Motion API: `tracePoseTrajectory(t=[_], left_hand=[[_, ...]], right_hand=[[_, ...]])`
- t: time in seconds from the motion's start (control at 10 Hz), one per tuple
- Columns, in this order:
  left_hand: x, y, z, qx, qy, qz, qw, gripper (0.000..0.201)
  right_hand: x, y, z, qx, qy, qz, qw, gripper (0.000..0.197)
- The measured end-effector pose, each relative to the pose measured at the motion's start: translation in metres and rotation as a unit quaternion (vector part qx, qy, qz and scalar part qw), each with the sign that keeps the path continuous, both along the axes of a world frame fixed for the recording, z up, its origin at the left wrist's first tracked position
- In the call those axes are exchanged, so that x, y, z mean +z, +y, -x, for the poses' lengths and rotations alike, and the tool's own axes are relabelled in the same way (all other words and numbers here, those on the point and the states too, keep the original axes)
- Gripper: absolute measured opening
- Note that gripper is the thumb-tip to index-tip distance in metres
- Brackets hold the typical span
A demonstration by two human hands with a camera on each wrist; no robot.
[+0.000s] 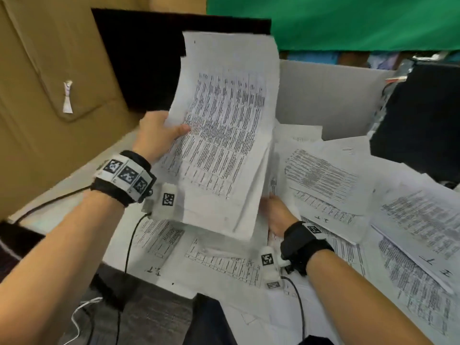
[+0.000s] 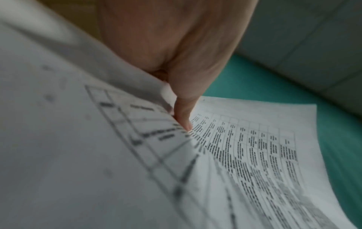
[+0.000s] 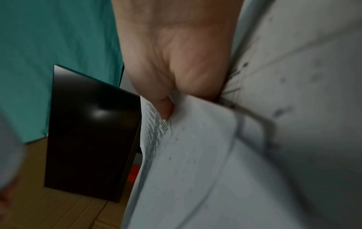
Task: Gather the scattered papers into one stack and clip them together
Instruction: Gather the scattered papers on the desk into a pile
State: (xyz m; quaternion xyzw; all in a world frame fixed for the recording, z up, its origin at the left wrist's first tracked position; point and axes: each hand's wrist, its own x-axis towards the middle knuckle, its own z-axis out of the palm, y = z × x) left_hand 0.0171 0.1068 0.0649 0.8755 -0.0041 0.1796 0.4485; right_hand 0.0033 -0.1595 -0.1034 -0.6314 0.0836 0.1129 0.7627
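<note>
Brown corrugated cardboard (image 1: 44, 70) fills the left, flat and matte, with a small white tag stuck on. Green cloth (image 1: 348, 21) hangs at the back, soft and slightly creased. Black panel (image 1: 139, 58), smooth and glossy, stands upright between the cardboard and the cloth; the right wrist view shows a light glare on it. Grey corrugated board (image 1: 328, 95) stands behind the table (image 1: 62, 215), a white flat top. Loose papers (image 1: 410, 232) cover the table, thin white sheets with dense black print and ruled grids, overlapping at mixed angles, some with handwritten marks at the edge. Held stack (image 1: 224, 135) of the same printed sheets is raised above the table and tilted, edges uneven, sheets bowing and fanning at the lower end. Left hand (image 1: 156, 135) grips the stack's left edge, thumb (image 2: 184, 114) pressed on the printed face, fingers behind it. Right hand (image 1: 276, 215) is low at the stack's bottom right corner, partly hidden by it; the right wrist view shows it pinching a sheet edge (image 3: 156, 117). Both wrists wear black straps with square-code markers, thin black cables trailing.
</note>
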Motion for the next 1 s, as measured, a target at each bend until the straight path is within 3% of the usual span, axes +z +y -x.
tracePoseTrajectory(t=[0.1, 0.2, 0.3, 0.4, 0.5, 0.6, 0.7, 0.8, 0.9, 1.0], left_hand=[[-0.050, -0.016, -0.023, -0.008, 0.098, -0.001, 0.995, 0.034], [-0.082, -0.029, -0.033, 0.012, 0.168, -0.037, 0.985, 0.037], [-0.101, -0.039, -0.031, -0.012, 0.268, -0.064, 0.961, 0.047], [-0.111, -0.042, -0.029, -0.007, 0.263, -0.023, 0.965, 0.039], [-0.113, -0.030, -0.027, 0.023, 0.248, 0.023, 0.968, 0.032], [-0.090, -0.018, -0.016, 0.015, 0.213, 0.173, 0.961, 0.037], [-0.039, -0.028, 0.009, -0.023, 0.052, 0.211, 0.976, 0.039], [0.011, -0.048, 0.032, -0.081, -0.193, 0.200, 0.957, 0.025], [0.032, -0.064, 0.044, -0.108, -0.348, 0.164, 0.917, 0.019], [0.029, -0.080, 0.051, -0.109, -0.339, 0.163, 0.920, 0.024]], right_hand=[[0.003, -0.001, -0.002, -0.006, 0.016, 0.031, 0.999, 0.028], [0.010, 0.001, -0.002, -0.051, 0.036, 0.030, 0.998, 0.038], [0.010, 0.002, -0.003, -0.048, 0.030, -0.023, 0.998, 0.078], [0.013, 0.011, -0.007, -0.022, 0.039, 0.046, 0.998, 0.065], [0.026, 0.008, -0.003, 0.012, 0.045, 0.042, 0.998, 0.046], [0.062, -0.005, 0.004, 0.079, -0.027, 0.031, 0.996, 0.037], [0.108, -0.015, 0.010, 0.084, -0.140, 0.060, 0.985, 0.044], [0.156, -0.015, 0.020, 0.045, -0.249, 0.122, 0.960, 0.042], [0.185, -0.023, 0.027, 0.002, -0.324, 0.168, 0.931, 0.029], [0.186, -0.028, 0.034, -0.010, -0.343, 0.201, 0.917, 0.036]])
